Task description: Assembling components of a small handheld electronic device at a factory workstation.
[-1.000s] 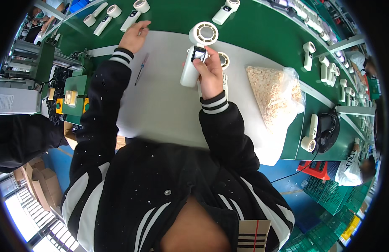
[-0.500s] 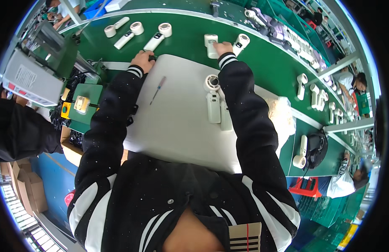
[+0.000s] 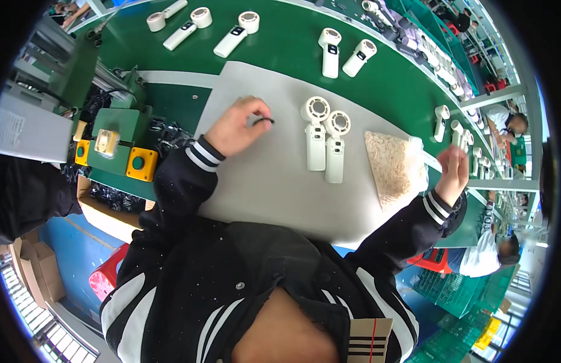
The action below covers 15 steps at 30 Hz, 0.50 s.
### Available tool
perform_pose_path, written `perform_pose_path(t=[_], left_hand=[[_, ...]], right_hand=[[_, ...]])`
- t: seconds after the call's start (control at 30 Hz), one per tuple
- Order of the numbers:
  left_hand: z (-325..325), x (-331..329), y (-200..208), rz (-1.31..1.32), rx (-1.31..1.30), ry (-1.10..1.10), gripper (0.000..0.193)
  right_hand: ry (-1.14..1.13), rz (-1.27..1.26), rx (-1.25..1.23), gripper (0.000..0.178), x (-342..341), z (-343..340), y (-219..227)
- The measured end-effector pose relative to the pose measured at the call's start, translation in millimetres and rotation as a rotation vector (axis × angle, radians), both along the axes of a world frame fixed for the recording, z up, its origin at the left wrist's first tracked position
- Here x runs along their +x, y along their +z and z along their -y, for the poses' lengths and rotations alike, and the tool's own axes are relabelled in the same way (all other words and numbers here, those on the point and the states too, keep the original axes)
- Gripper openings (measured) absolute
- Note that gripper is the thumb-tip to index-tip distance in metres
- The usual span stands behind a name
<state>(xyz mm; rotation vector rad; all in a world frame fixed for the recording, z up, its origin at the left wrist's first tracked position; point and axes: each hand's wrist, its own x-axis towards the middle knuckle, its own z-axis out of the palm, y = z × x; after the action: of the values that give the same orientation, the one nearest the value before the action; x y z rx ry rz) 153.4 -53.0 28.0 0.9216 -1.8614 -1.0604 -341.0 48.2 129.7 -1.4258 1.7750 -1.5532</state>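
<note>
My left hand [image 3: 239, 126] is over the left part of the grey mat [image 3: 262, 187], its thumb and fingers closed on a small black piece [image 3: 263, 120] that is mostly hidden. Two white handheld fans [image 3: 315, 145] [image 3: 335, 158] lie side by side on the mat, round heads away from me, to the right of that hand. My right hand [image 3: 453, 172] is raised past the mat's right side, beside a clear bag of small beige pieces [image 3: 394, 166]. Motion smears its fingers, and I cannot tell whether it holds anything.
Beyond the mat, several white fans [image 3: 330, 57] lie on the green surface [image 3: 280, 45]. A press-like machine with a yellow-boxed green button [image 3: 139, 164] stands at left. Beneath it is a cardboard box of black parts [image 3: 111, 212]. Other people sit at the far right.
My right hand has let go of a white fan on the green surface and swung right, past the bag. My left hand has come nearer over the mat. The screwdriver seen earlier no longer shows.
</note>
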Motion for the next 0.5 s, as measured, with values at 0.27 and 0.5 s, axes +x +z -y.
perform_pose_path(t=[0.27,0.5], left_hand=[[-45,-87,-15,-0.075,-0.097,-0.315,0.012],[-52,-65,-32,0.030,-0.206,-0.283,0.010]], right_hand=[[-0.088,-0.590,0.478,0.017,-49,-27,-97],[-0.012,-0.624,0.558,0.016,-61,-9,-93]])
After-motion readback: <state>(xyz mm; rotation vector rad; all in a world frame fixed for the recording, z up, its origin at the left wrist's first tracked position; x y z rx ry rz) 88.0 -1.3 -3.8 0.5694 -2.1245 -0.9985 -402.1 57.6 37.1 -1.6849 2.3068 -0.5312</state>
